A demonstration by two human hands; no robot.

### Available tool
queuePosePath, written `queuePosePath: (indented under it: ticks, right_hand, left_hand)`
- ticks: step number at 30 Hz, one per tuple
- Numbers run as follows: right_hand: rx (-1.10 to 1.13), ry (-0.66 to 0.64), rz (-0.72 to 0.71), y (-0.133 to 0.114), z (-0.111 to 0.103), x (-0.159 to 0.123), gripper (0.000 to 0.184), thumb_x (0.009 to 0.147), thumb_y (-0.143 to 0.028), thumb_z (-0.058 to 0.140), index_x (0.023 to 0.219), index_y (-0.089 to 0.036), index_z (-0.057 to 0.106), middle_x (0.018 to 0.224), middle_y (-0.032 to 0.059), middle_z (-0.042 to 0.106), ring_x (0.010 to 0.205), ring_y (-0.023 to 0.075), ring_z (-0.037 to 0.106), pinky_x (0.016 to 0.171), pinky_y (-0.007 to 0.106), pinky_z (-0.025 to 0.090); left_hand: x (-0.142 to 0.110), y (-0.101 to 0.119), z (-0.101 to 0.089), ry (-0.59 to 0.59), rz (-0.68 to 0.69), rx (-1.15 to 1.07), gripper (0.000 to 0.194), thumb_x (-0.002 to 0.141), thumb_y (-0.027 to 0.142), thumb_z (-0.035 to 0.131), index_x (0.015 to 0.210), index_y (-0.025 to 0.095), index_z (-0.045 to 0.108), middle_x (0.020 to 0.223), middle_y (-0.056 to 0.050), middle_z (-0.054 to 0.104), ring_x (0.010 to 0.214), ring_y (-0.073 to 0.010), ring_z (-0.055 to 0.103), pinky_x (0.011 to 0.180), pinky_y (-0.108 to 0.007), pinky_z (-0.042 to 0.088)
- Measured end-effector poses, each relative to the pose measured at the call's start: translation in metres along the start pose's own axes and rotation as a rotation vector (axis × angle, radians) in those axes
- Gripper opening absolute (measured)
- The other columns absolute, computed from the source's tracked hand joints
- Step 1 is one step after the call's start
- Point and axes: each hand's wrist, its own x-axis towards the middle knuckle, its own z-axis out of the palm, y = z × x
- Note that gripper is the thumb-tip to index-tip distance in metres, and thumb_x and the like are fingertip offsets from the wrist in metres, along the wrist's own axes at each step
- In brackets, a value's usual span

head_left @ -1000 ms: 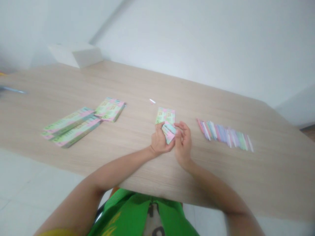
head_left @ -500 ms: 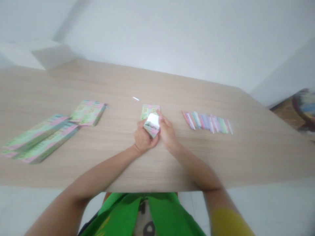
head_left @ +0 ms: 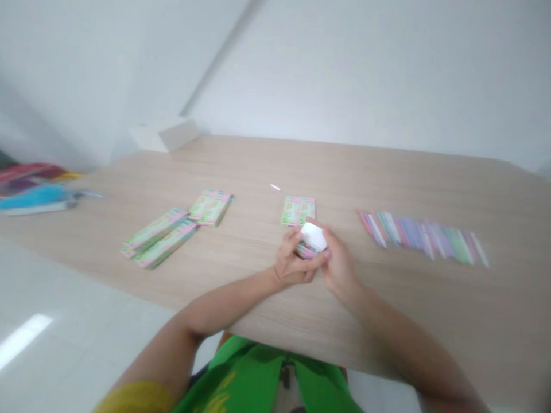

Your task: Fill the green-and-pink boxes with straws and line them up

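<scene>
Between my hands is a small pink and green cardboard box (head_left: 306, 251) with its white flap (head_left: 314, 236) raised toward me. My left hand (head_left: 290, 261) wraps the box from the left and below, its fingers reaching across the front. From the right, my right hand (head_left: 338, 257) grips the same box near the flap. The box's contents are too blurred to make out. Just beyond my hands, flat pink and green boxes (head_left: 298, 210) lie side by side on the table. To the right stretches a row of thin pastel sticks (head_left: 413, 234), pens or similar, smeared by motion.
Several more pink and green boxes (head_left: 161, 238) lie at the left, next to a further group (head_left: 210, 207). A small white piece (head_left: 275, 187) rests on the wooden table (head_left: 241, 166). A white box (head_left: 166, 135) stands by the wall. Colourful items (head_left: 38, 192) show at far left.
The view has swung left, so everything on the table appears shifted right. Both hands still hold the box, and my left fingers now reach further across its front.
</scene>
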Motion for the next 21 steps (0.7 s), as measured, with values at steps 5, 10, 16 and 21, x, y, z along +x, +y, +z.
queuePosePath:
  ticks: [5, 10, 16, 21]
  right_hand:
    - [-0.054, 0.006, -0.05, -0.001, -0.002, -0.006, 0.048, 0.083, -0.055, 0.057, 0.114, -0.019, 0.068, 0.122, 0.0111, 0.068, 0.111, 0.0272, 0.064, 0.097, 0.044, 0.052]
    - [-0.067, 0.029, -0.096, 0.002, 0.0, -0.003, 0.044, 0.083, -0.052, 0.059, 0.113, -0.02, 0.069, 0.119, 0.0095, 0.069, 0.109, 0.0258, 0.065, 0.1, 0.044, 0.05]
    - [-0.136, 0.045, -0.219, 0.007, 0.0, 0.007, 0.034, 0.082, -0.044, 0.062, 0.102, -0.02, 0.075, 0.12, 0.0057, 0.07, 0.114, 0.0234, 0.063, 0.102, 0.039, 0.049]
    - [-0.204, 0.025, -0.244, 0.007, -0.002, 0.008, 0.031, 0.079, -0.032, 0.061, 0.103, -0.02, 0.076, 0.111, 0.0045, 0.073, 0.108, 0.0211, 0.067, 0.1, 0.036, 0.051]
  left_hand:
    - [-0.006, -0.003, 0.004, -0.106, -0.053, 0.039, 0.026, 0.073, 0.041, 0.068, 0.097, 0.03, 0.072, 0.127, -0.009, 0.039, 0.124, -0.0322, 0.047, 0.096, -0.049, 0.051]
    - [0.002, 0.002, 0.004, 0.029, -0.043, 0.067, 0.031, 0.074, 0.037, 0.068, 0.103, 0.026, 0.07, 0.131, -0.012, 0.036, 0.122, -0.0328, 0.046, 0.093, -0.049, 0.052]
    - [0.011, 0.002, 0.001, 0.108, -0.008, 0.02, 0.044, 0.074, 0.03, 0.066, 0.118, 0.028, 0.061, 0.146, -0.011, 0.029, 0.13, -0.0374, 0.041, 0.097, -0.054, 0.048]
    - [0.009, -0.001, 0.003, 0.075, -0.01, 0.007, 0.038, 0.079, 0.032, 0.062, 0.116, 0.026, 0.06, 0.153, -0.011, 0.022, 0.14, -0.0411, 0.031, 0.103, -0.059, 0.043]
